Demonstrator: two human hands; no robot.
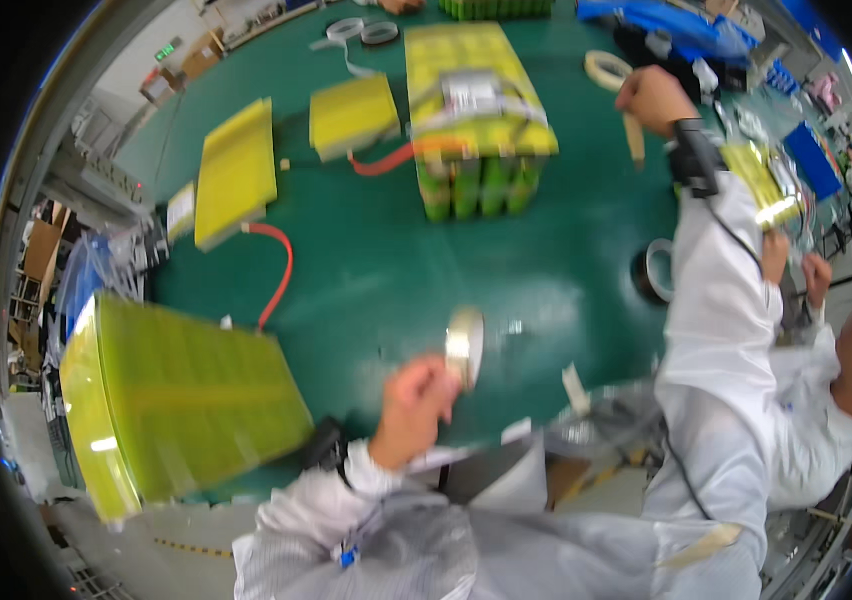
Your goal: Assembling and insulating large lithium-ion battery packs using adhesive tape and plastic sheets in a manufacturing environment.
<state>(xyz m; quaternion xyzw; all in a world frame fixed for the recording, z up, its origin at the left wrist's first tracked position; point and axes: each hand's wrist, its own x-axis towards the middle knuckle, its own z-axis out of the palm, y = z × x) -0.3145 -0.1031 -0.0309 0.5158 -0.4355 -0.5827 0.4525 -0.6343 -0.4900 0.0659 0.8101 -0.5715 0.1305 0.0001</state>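
Observation:
My left hand point(414, 408) is closed around the edge of a shiny tape roll point(464, 345), held above the green table near its front edge. My right arm stretches far forward. At its end my right hand point(658, 102) is closed at a roll of beige masking tape point(591, 66), and a loose tape strip point(634, 140) hangs below the fingers. Motion blurs both hands. Between them, farther back, stands a battery pack point(481, 185) of green cells under a yellow cover, with a red cable point(386, 160) beside it.
A large yellow-wrapped block point(196, 400) stands at the near left. Flat yellow packs point(236, 170) lie beyond it, one with a red cable point(281, 260). A dark tape roll point(656, 270) rests beside my right arm. A co-worker point(816, 400) sits at the right.

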